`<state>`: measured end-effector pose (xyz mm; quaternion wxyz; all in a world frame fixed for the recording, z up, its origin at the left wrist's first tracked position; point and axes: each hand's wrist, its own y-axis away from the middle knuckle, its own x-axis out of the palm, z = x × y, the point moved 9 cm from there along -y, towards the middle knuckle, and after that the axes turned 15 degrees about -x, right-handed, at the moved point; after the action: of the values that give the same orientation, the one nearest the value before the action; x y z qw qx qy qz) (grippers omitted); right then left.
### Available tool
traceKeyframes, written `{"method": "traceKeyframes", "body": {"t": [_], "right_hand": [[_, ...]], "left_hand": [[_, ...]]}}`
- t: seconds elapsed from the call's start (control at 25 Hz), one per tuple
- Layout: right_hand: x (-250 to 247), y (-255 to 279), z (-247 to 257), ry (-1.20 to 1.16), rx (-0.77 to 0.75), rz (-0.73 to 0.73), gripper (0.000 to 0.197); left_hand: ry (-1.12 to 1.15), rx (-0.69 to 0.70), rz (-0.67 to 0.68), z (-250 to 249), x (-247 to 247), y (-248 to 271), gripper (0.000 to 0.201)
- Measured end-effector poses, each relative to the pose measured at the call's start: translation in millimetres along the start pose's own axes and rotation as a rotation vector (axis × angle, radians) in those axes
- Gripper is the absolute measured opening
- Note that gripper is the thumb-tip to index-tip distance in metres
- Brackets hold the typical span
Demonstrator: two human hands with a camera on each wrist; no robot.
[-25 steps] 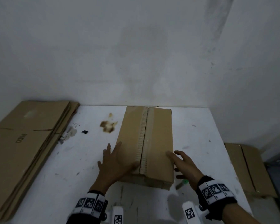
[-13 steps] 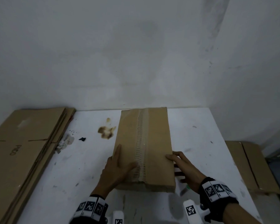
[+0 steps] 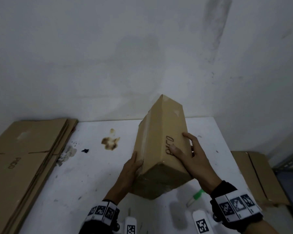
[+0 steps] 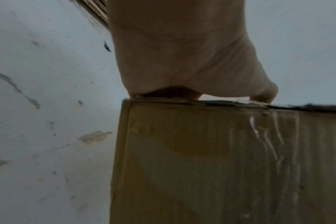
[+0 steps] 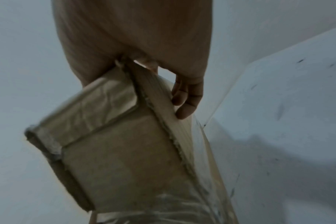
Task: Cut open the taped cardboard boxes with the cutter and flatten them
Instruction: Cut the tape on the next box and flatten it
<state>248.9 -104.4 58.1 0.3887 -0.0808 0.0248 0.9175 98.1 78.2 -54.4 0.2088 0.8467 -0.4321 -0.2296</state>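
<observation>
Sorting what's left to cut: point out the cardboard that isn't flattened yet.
The cardboard box held between left hand and right hand; the left stack lies flat.

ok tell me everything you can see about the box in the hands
The box is a long brown cardboard carton, tilted with its far end raised above the white table. Glossy clear tape covers its near end and runs along a side. Dark lettering marks its upper face. The left hand presses its left side; the right hand grips the right edge, thumb on top.
</observation>
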Motion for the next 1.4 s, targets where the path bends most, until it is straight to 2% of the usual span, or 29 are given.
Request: {"method": "traceKeyframes", "body": {"t": [0.08,0.12,0.2,0.32,0.36,0.44,0.52,0.6,0.68,0.76,0.8,0.84,0.92,1.0,1.04,1.2,1.4], "right_hand": [[7.5,5.9,0.9,0.097,-0.014,0.026,0.105],[11.7,8.3,0.5,0.138,-0.035,0.042,0.105],[16.7,11.3,3.5,0.158,-0.07,0.042,0.102],[26.5,13.2,-4.5,0.025,-0.008,0.057,0.095],[32.4,15.3,-9.0,-0.033,0.035,0.082,0.09],[49.2,21.7,-16.9,-0.065,0.087,0.175,0.086],[68.1,32.3,-12.4,-0.034,0.059,0.26,0.09],[84.1,41.8,-1.2,0.01,-0.019,0.326,0.097],[91.4,47.4,4.4,0.023,-0.082,0.363,0.087],[82.6,42.4,-5.4,0.009,-0.074,0.281,0.056],[73.3,37.7,-19.8,0.028,-0.024,0.206,0.047],[63.3,35.3,-36.0,0.066,0.044,0.143,0.047],[54.1,36.5,-69.7,0.116,0.195,0.149,0.067],[58.2,41.8,-98.0,0.101,0.311,0.236,0.087],[61.5,46.6,-106.1,0.079,0.351,0.269,0.087],[65.8,59.2,-104.8,0.064,0.315,0.244,0.063],[45.7,70.6,-100.4,0.155,0.19,0.185,0.055]], "left_hand": [[-0.011,0.046,0.028,7.2,9.0,6.4,0.063],[-0.006,0.052,0.03,9.6,12.4,12.8,0.057],[-0.025,0.07,0.014,15.1,13.5,23.6,0.052],[-0.026,0.06,-0.092,2.4,-1.5,40.9,0.039],[0.058,0.024,-0.103,-4.2,-6.3,48.6,0.038],[0.252,-0.078,-0.033,-14.0,-8.0,60.9,0.055],[0.415,-0.146,0.049,-22.8,-6.5,75.2,0.068],[0.558,-0.146,0.059,-24.4,-13.4,84.4,0.06],[0.683,-0.156,0.067,-17.2,-19.6,91.4,0.053],[0.814,-0.161,0.14,-5.7,-21.8,93.3,0.047],[0.882,-0.155,0.159,1.7,-25.7,93.7,0.043],[0.945,-0.152,0.157,11.3,-30.2,93.4,0.041],[1.021,-0.161,0.152,34.5,-37.1,91.8,0.046],[1.032,-0.187,0.13,57.0,-43.7,90.5,0.06],[1.037,-0.212,0.112,67.2,-45.6,90.3,0.06],[0.996,-0.279,-0.015,87.6,-51.0,91.7,0.04],[0.52,-0.3,-0.295,98.5,-56.9,93.7,0.033]]}}
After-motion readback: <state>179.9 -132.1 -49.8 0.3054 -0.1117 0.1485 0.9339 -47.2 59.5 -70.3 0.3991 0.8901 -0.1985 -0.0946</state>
